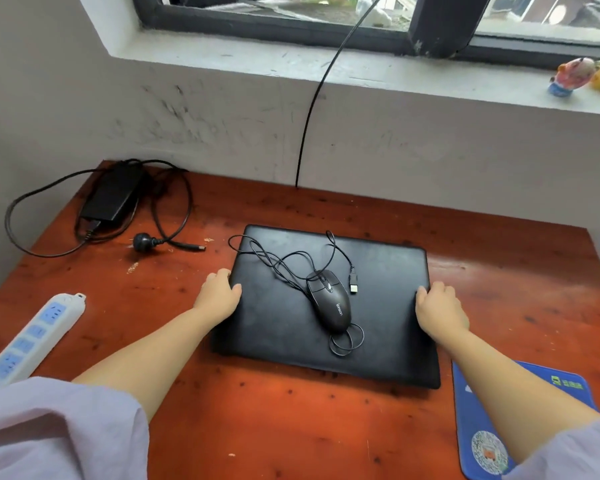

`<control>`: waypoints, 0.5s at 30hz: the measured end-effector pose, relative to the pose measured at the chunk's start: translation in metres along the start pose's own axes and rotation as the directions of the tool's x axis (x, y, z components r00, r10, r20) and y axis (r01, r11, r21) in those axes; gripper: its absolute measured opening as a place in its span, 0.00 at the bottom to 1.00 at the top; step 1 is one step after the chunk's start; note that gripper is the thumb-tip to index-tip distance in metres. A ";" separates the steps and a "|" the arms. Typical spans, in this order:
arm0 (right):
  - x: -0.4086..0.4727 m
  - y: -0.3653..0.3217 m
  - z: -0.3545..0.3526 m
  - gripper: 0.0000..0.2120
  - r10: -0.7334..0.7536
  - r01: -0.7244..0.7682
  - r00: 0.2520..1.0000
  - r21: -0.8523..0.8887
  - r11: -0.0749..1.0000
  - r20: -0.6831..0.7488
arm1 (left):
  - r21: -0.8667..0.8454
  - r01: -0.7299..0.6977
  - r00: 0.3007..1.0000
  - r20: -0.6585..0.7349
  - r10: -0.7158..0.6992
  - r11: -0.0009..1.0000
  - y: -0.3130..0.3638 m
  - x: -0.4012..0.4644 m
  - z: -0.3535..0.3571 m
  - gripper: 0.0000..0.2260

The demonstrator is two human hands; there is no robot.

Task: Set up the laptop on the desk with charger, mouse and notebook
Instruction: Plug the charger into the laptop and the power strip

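Observation:
A closed black laptop point(378, 306) lies flat in the middle of the red-brown wooden desk point(291, 427). A black wired mouse point(329, 301) rests on its lid, its cable looped over the lid and its USB plug point(353, 284) lying loose beside it. My left hand point(219, 294) grips the laptop's left edge. My right hand point(439, 308) grips its right edge. The black charger brick point(113, 194) with its coiled cable and plug point(144, 241) sits at the desk's far left corner. No notebook is in view.
A white power strip point(32, 337) with blue sockets lies at the left edge. A blue mouse pad point(482, 441) sits at the front right, partly under my right arm. A black cable point(312, 109) hangs down the wall from the window. Two small toy figures point(582, 74) stand on the sill.

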State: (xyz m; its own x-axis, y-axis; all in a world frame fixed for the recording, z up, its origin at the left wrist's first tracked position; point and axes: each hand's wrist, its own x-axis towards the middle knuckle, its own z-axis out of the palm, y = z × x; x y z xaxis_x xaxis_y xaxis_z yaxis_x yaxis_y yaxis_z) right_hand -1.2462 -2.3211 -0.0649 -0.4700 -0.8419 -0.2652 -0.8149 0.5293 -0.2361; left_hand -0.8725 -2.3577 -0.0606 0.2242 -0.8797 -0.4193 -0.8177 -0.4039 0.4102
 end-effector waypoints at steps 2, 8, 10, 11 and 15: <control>0.002 -0.019 -0.007 0.17 -0.052 0.049 0.994 -0.027 0.998 -0.097 | -0.027 -0.016 1.000 -0.017 0.016 1.000 -0.013 -0.005 -0.009 0.17; -0.003 -0.121 -0.022 0.17 -0.242 0.256 0.941 0.032 0.966 -0.236 | 0.027 -0.144 0.988 -0.047 0.146 0.989 -0.039 0.021 -0.053 0.14; -0.009 -0.162 -0.019 0.16 -0.311 0.325 0.919 0.017 0.946 -0.243 | 0.069 -0.216 0.975 -0.046 0.219 0.974 -0.046 0.038 -0.068 0.14; -0.013 -0.181 -0.015 0.15 -0.335 0.348 0.910 0.012 0.937 -0.243 | 0.099 -0.267 0.962 -0.030 0.271 0.959 -0.049 0.046 -0.074 0.14; -0.022 -0.255 0.007 0.13 -0.393 0.399 0.900 -0.006 0.917 -0.187 | 0.215 -0.460 0.886 0.048 0.461 0.862 -0.061 0.075 -0.090 0.14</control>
State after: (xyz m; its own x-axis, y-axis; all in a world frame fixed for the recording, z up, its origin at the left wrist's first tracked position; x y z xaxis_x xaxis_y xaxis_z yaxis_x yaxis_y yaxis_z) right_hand -1.0257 -2.4365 -0.0051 -0.1664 -0.9856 0.0291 -0.9367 0.1488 -0.3169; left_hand -0.7580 -2.4213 -0.0442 -0.2039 -0.9537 -0.2210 -0.9214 0.1107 0.3726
